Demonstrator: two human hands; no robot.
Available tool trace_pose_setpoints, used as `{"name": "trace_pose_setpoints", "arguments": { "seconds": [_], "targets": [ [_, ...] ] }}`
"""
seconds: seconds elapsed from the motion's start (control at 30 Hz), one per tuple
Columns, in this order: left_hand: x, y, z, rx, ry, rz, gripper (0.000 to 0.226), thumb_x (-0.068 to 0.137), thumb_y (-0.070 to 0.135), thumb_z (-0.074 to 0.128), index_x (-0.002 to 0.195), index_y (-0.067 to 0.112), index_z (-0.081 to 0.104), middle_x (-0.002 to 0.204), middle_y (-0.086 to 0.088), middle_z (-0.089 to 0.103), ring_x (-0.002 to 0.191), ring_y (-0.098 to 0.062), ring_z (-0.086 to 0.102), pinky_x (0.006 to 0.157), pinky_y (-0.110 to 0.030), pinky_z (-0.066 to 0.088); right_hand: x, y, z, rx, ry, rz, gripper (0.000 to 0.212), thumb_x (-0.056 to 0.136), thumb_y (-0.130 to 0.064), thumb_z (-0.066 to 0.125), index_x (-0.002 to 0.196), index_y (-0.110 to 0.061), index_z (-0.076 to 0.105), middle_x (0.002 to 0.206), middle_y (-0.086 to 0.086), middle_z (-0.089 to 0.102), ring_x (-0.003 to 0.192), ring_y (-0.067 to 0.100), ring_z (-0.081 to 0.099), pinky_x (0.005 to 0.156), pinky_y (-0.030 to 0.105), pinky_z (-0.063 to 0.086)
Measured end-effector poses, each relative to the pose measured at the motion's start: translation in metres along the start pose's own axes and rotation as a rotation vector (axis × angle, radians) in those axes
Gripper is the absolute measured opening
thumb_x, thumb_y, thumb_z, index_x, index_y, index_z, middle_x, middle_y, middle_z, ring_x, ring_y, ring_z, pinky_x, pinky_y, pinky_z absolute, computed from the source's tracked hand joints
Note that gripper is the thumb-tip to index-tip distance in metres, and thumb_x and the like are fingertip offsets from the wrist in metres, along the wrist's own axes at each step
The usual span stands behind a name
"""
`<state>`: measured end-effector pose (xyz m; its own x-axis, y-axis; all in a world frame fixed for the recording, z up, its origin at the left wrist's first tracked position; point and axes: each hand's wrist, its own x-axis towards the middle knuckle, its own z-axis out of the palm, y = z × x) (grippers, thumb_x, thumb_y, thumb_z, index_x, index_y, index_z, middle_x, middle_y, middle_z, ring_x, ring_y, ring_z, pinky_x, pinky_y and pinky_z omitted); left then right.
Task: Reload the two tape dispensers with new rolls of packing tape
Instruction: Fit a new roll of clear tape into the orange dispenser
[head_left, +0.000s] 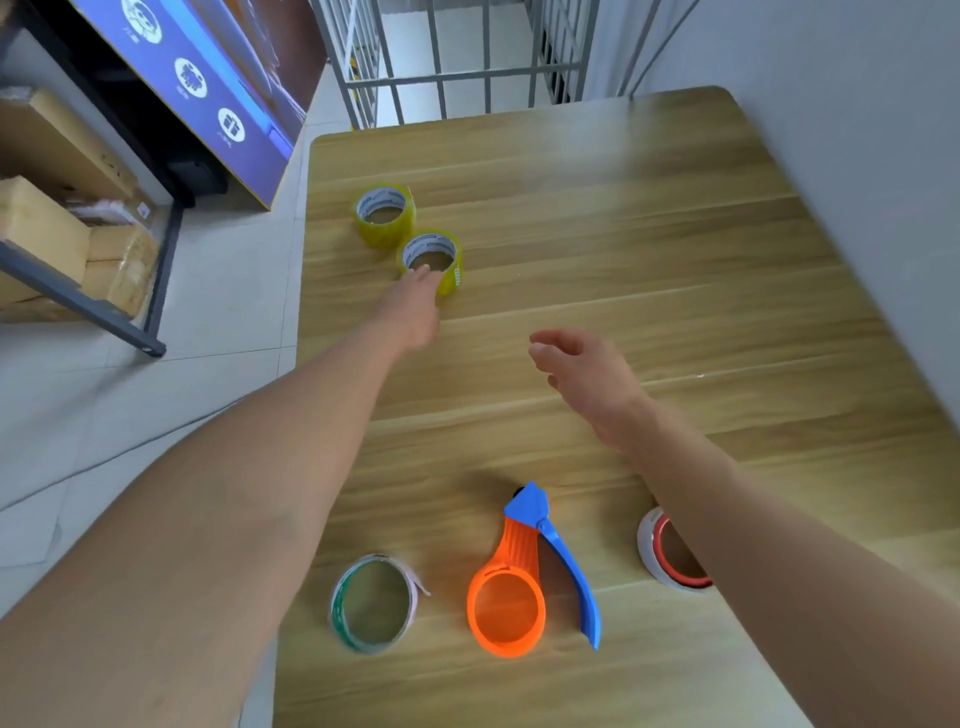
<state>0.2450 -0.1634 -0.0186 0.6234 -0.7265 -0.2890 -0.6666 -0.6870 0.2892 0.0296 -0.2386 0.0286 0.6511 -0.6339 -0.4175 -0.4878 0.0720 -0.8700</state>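
Note:
Two yellow tape rolls stand at the table's far left. My left hand (413, 306) reaches the nearer roll (434, 257), fingertips touching its near rim; whether they grip it is unclear. The farther roll (384, 213) stands untouched behind it. My right hand (582, 371) hovers above mid-table, fingers relaxed, holding nothing. Near the front edge lies an orange and blue tape dispenser (519, 582) with an empty ring. A used-up roll core with a green rim (371, 603) lies left of it. A white and red ring-shaped object (655, 545) lies to the right, partly hidden by my right forearm.
The wooden table (649, 249) stands against a grey wall on the right. A white metal railing (457, 57) is behind its far edge. On the left are a tiled floor, a blue printed box (208, 88) and a shelf with cardboard boxes (57, 228).

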Motion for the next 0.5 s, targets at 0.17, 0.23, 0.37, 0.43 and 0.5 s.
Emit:
{"name": "trace_pose_setpoints", "arguments": {
  "seconds": [0.17, 0.23, 0.37, 0.43, 0.5],
  "targets": [
    [0.029, -0.008, 0.018, 0.127, -0.011, -0.019, 0.061, 0.090, 0.000, 0.045, 0.145, 0.004, 0.018, 0.154, -0.016, 0.020, 0.145, -0.032, 0.011, 0.118, -0.043, 0.014, 0.003, 0.023, -0.007, -0.031, -0.007, 0.033, 0.028, 0.092, -0.024, 0.055, 0.118, -0.017, 0.062, 0.110, -0.002, 0.064, 0.103, 0.013, 0.059, 0.094, 0.030, 0.047],
    [0.033, -0.009, 0.022, 0.120, 0.051, -0.054, 0.052, 0.088, 0.001, 0.051, 0.137, 0.004, 0.034, 0.144, -0.016, 0.034, 0.139, -0.037, 0.024, 0.114, -0.047, 0.024, 0.003, 0.027, -0.008, -0.030, -0.007, 0.050, 0.028, 0.092, -0.023, 0.055, 0.118, -0.016, 0.062, 0.111, -0.001, 0.064, 0.105, 0.014, 0.059, 0.095, 0.031, 0.047],
    [0.027, -0.011, 0.028, 0.171, 0.094, -0.100, 0.033, 0.088, 0.002, 0.051, 0.121, 0.003, 0.052, 0.133, -0.018, 0.042, 0.124, -0.040, 0.039, 0.101, -0.045, 0.036, 0.000, 0.027, -0.007, -0.030, -0.021, 0.073, 0.026, 0.091, -0.023, 0.056, 0.116, -0.016, 0.063, 0.110, 0.001, 0.065, 0.105, 0.017, 0.060, 0.094, 0.034, 0.048],
    [0.017, -0.011, 0.033, 0.130, 0.080, -0.110, 0.028, 0.087, 0.000, 0.048, 0.113, 0.003, 0.059, 0.128, -0.019, 0.048, 0.118, -0.040, 0.046, 0.093, -0.042, 0.040, -0.003, 0.025, -0.006, -0.031, -0.041, 0.076, 0.026, 0.092, -0.023, 0.055, 0.115, -0.016, 0.063, 0.110, 0.002, 0.065, 0.104, 0.018, 0.060, 0.093, 0.034, 0.048],
    [-0.001, -0.007, 0.036, 0.038, 0.065, -0.121, 0.022, 0.087, 0.002, 0.050, 0.105, 0.005, 0.063, 0.121, -0.019, 0.055, 0.112, -0.039, 0.051, 0.087, -0.038, 0.042, -0.006, 0.021, -0.006, -0.036, -0.054, 0.077, 0.025, 0.092, -0.024, 0.055, 0.115, -0.016, 0.062, 0.111, 0.002, 0.064, 0.103, 0.019, 0.060, 0.094, 0.035, 0.049]
  ]
}}
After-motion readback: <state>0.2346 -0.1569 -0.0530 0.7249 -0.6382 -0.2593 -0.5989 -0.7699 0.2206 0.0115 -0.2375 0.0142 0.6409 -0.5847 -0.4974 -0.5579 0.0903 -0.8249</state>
